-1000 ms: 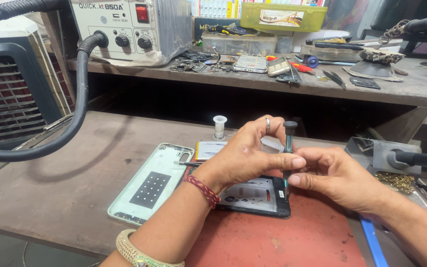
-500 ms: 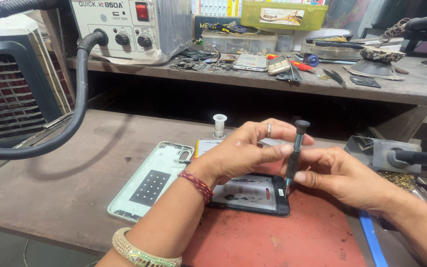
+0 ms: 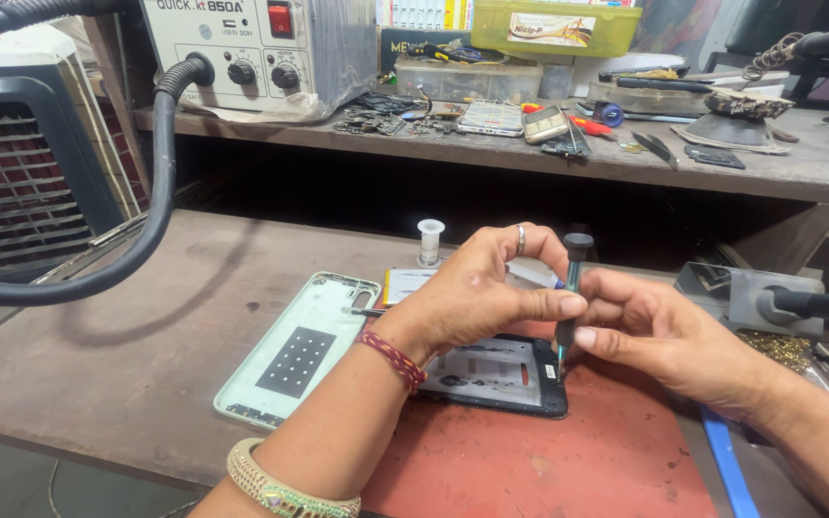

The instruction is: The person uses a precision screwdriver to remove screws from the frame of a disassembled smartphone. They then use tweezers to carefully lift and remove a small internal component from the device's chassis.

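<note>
A second ago I had the screwdriver point(image 3: 569, 293) mostly hidden behind my left hand point(image 3: 477, 293), only its top peeking out. Now it stands in plain view between both hands, nearly upright, its cap above my knuckles. My right hand point(image 3: 659, 336) has drawn closer, thumb against the shaft, and my left thumb now touches it too.

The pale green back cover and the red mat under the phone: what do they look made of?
The back cover looks like moulded plastic: thin, smooth, pale green, with a dark patch stuck inside. The red mat looks like matte rubber or silicone, dull and scuffed; which one is unclear. The screwdriver in the hands has a dark, likely plastic handle.
</note>
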